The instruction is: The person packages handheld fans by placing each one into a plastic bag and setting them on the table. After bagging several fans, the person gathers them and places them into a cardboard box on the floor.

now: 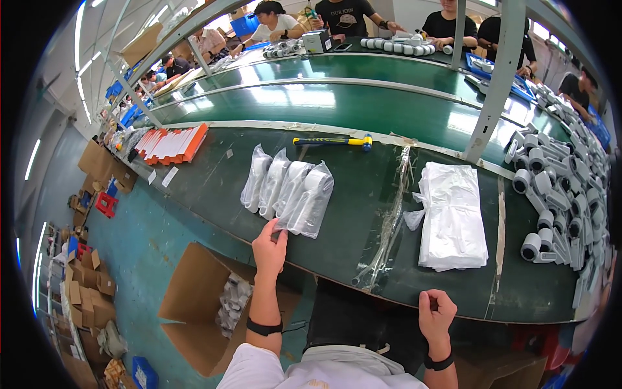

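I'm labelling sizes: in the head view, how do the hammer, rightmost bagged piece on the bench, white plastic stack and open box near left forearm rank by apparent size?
1. Open box
2. White plastic stack
3. Rightmost bagged piece
4. Hammer

Light is being cast by tube lamps (79,39) over a teal floor (139,259); the counter (210,188) is being edged by a pale rail (259,123).

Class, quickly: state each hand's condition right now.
Left hand: fingertips at a clear plastic bag around a white rounded device; grip cannot be told.
Right hand: loosely closed, nothing visible in it.
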Demonstrator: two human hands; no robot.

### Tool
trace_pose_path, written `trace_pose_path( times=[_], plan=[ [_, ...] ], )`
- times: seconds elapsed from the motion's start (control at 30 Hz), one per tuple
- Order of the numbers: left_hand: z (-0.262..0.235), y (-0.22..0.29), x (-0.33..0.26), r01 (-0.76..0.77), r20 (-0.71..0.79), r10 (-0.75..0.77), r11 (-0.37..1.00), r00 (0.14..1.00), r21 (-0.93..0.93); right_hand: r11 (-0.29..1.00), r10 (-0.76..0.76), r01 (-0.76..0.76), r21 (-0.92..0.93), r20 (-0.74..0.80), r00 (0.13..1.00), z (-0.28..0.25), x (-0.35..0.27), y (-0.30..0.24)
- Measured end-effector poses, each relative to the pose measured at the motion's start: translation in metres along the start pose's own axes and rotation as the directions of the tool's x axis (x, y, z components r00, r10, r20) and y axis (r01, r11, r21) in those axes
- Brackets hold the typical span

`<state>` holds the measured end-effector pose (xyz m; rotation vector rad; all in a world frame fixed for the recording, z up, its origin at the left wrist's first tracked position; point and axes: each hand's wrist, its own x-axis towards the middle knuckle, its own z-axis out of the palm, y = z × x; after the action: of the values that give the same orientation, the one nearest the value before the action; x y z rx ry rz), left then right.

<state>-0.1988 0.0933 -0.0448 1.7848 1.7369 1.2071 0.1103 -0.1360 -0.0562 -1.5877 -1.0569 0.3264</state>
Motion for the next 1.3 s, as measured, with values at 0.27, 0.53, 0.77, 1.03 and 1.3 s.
trace_pose_path(
  times=[0.27, 0.53, 0.77, 1.03, 1.3],
  plan=[
    [-0.002, 0.004, -0.001, 0.003, 0.026, -0.003, 1.000, 1.000, 0.021, 1.000, 0.008, -0.008, -0.001, 0.000, 1.000, -0.002, -0.001, 0.001],
    [-0.026, 0.000, -0.006, -0.032, 0.130, 0.001, 0.972, 0.991, 0.235, 1.000, -0.005, 0.004, 0.012, 0.016, 1.000, 0.003, -0.003, -0.002],
    [-0.006, 0.015, -0.007, -0.256, -0.011, 0.262, 0.950, 0.965, 0.179, 0.994, 0.017, -0.024, -0.111, -0.064, 0.998, -0.003, 0.000, 0.000],
    [0.034, 0.080, -0.059, -0.514, 0.167, 0.558, 0.823, 0.813, -0.242, 0.969, 0.134, -0.129, 0.211, -0.011, 0.991, -0.038, 0.010, -0.019],
    [0.071, 0.068, -0.066, -0.528, 0.246, 0.532, 0.845, 0.811, -0.087, 0.777, -0.206, -0.122, -0.617, -0.433, 0.878, -0.201, 0.071, 0.034]
  ],
)
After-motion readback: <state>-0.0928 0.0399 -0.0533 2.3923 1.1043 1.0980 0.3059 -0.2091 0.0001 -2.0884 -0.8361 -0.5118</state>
